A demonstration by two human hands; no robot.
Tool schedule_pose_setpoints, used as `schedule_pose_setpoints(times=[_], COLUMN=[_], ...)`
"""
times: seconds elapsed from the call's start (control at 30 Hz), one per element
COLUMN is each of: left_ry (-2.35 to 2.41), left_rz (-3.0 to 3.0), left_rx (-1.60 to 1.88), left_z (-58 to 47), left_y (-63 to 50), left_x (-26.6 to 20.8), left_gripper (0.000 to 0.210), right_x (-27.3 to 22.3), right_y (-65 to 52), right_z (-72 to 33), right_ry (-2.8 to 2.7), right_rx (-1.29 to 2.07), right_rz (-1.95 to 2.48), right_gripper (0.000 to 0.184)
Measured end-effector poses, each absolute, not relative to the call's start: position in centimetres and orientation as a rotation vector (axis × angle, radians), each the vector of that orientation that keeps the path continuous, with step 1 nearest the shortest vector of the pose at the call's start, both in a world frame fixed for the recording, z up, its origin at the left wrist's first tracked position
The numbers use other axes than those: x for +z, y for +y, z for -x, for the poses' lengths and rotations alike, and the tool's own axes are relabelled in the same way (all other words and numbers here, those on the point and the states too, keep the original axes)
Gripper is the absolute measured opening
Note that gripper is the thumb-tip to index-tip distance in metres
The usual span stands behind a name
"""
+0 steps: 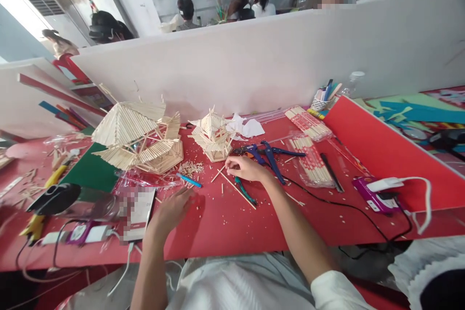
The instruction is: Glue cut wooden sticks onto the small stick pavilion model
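Observation:
My right hand (245, 168) is over the middle of the table, its fingers closed at the end of a thin wooden stick (218, 174). Beneath it lie a longer stick (238, 191) and a green-handled tool (244, 190). My left hand (176, 208) is low over the red tabletop, palm down, its blurred fingers stretched out and apparently holding nothing. Just beyond its fingertips lies a blue pen (189, 180). A small pavilion model (211, 138) built of sticks stands beyond my right hand. To its left is a larger one (136, 135) with slatted roofs.
Blue-handled cutters (271, 159) and bagged wooden sticks (310, 160) lie right of centre. A phone (140, 213), a clear bottle (90, 203) and a yellow glue gun (54, 179) are at left. A purple power strip (376, 196) with cables sits at right. A white partition (254, 68) stands behind.

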State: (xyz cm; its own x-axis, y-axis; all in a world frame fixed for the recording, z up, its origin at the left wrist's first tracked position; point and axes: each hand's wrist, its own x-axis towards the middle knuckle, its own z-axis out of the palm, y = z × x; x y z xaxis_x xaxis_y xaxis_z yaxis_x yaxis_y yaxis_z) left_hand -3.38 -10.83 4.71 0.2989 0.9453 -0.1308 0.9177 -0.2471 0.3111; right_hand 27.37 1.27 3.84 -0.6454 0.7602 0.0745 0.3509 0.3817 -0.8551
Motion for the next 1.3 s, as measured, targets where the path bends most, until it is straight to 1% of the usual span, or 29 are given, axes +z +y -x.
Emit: schedule_pose_setpoints(times=[0.07, 0.17, 0.27, 0.33, 0.43, 0.6, 0.73, 0.83, 0.93, 1.03, 1.2, 1.23, 1.3], left_ry=[1.637, 1.515, 1.564, 1.611, 1.65, 1.675, 1.727, 1.755, 1.801, 1.807, 1.617, 1.581, 1.536], left_rz=[-2.289, -2.363, -2.437, -2.443, -2.425, -2.435, -2.411, -2.431, -2.365, -2.291, -2.266, -2.273, -2.295], left_rx=[0.23, 0.299, 0.25, 0.198, 0.161, 0.268, 0.407, 0.529, 0.557, 0.59, 0.657, 0.669, 0.704], left_z=[0.8, -3.7, -6.7, -7.4, -7.1, -5.6, -3.7, -2.1, -0.5, 0.5, -0.1, -0.4, -1.2], left_y=[-10.2, -9.1, -8.1, -7.7, -7.5, -7.3, -6.2, -5.4, -4.7, -4.0, -2.0, -1.5, -0.7], left_x=[4.8, 4.1, 2.7, 2.0, 1.4, 1.5, 2.6, 3.7, 4.2, 4.1, 3.9, 3.9, 3.7], left_gripper=[0.023, 0.03, 0.027, 0.032, 0.037, 0.027, 0.021, 0.019, 0.015, 0.013, 0.027, 0.03, 0.034], right_x=[3.7, 3.9, 4.3, 4.6, 5.0, 4.8, 4.0, 3.6, 4.0, 4.9, 5.1, 4.9, 4.6], right_y=[1.3, 1.3, 1.2, 1.1, 1.1, 0.8, 0.2, -0.3, -0.4, 0.0, 1.2, 1.3, 1.3], right_z=[-27.4, -27.4, -27.5, -27.5, -27.6, -26.7, -24.8, -23.7, -24.0, -25.5, -27.3, -27.3, -27.1], right_ry=[-2.179, -2.224, -2.282, -2.3, -2.329, -2.37, -2.429, -2.462, -2.437, -2.311, -2.009, -1.969, -1.94], right_rx=[1.209, 1.148, 1.046, 1.013, 0.97, 0.92, 0.862, 0.853, 0.874, 0.86, 0.729, 0.71, 0.682], right_rz=[0.966, 0.978, 0.979, 0.984, 0.991, 0.98, 0.952, 0.92, 0.906, 0.981, 1.061, 1.056, 1.034], right_gripper=[0.01, 0.01, 0.013, 0.015, 0.016, 0.016, 0.015, 0.02, 0.024, 0.02, 0.018, 0.02, 0.031])
